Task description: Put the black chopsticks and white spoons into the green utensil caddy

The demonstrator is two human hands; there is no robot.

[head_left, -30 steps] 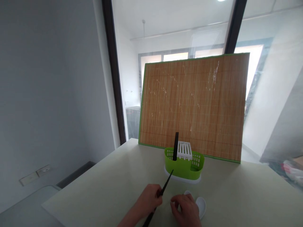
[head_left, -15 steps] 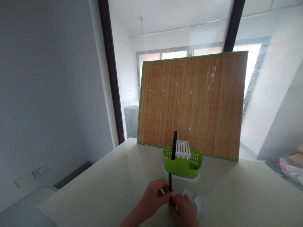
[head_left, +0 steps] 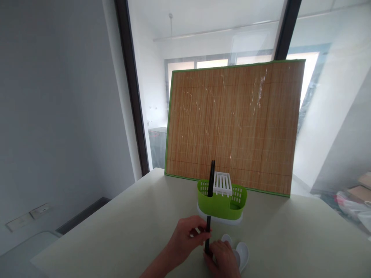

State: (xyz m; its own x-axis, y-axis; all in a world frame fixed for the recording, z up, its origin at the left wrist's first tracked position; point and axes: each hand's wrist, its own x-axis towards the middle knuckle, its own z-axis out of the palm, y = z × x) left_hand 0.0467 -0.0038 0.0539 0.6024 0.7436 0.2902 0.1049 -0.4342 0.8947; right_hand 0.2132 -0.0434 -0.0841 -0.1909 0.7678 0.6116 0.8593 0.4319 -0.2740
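Black chopsticks [head_left: 208, 224] stand nearly upright between my two hands. My left hand [head_left: 188, 236] pinches them around the middle, thumb and fingers closed. Lower down, my right hand [head_left: 222, 255] closes round their bottom end. How many sticks are held, I cannot tell. White spoons [head_left: 242, 253] lie on the table beside my right hand, partly hidden by it. Just beyond the hands is a green cutlery basket [head_left: 222, 208] on a white base tray [head_left: 234, 221]. More black chopsticks [head_left: 212, 178] lean in its left compartment, and a white slatted rack [head_left: 223, 183] sits over its middle.
Behind the basket, a bamboo mat [head_left: 232, 123] with green edging stands upright on the white table [head_left: 130, 227]. Glass panels with dark frames [head_left: 131, 85] rise beyond it. A grey wall [head_left: 58, 100] is on the left.
The view has shifted slightly. Both hands keep their hold on the chopsticks, which sit a touch lower in the picture. The basket and spoons have stayed in place on the table.
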